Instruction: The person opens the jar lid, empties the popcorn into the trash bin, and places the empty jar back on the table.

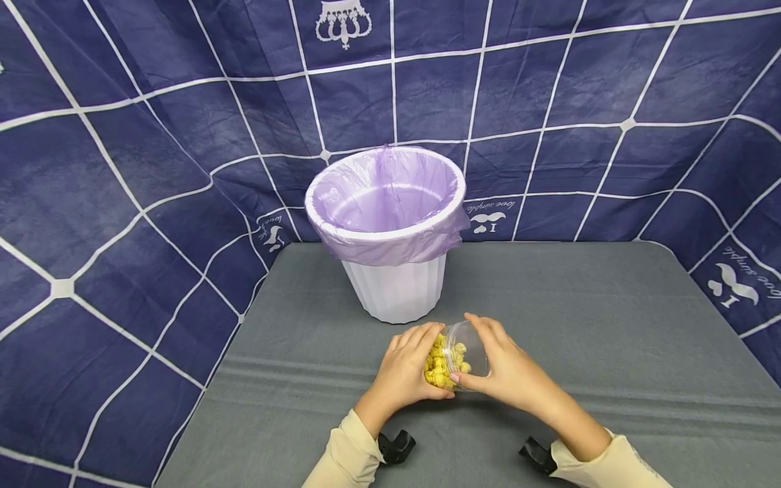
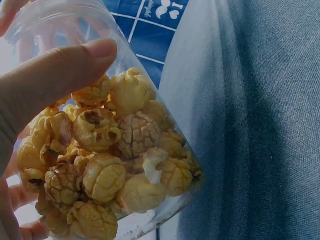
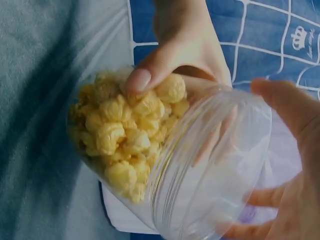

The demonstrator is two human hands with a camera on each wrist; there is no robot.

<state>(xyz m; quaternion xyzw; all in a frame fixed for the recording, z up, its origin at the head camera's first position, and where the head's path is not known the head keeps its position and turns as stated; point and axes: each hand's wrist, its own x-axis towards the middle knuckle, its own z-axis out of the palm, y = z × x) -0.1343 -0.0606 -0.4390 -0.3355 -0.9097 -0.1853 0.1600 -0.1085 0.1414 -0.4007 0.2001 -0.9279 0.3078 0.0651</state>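
Observation:
A clear plastic jar of yellow caramel popcorn lies tilted on its side above the grey surface. My left hand grips it, thumb across the wall in the left wrist view. Against the jar's ridged rim sits a second clear plastic container; whether they are joined I cannot tell. My right hand holds that container between thumb and fingers. A few popcorn pieces show on its side of the rim in the head view.
Just beyond the hands stands a white ribbed bin with a purple bag folded over its rim. The grey cloth-covered surface spreads around it. A blue cloth with white lines hangs behind and at both sides.

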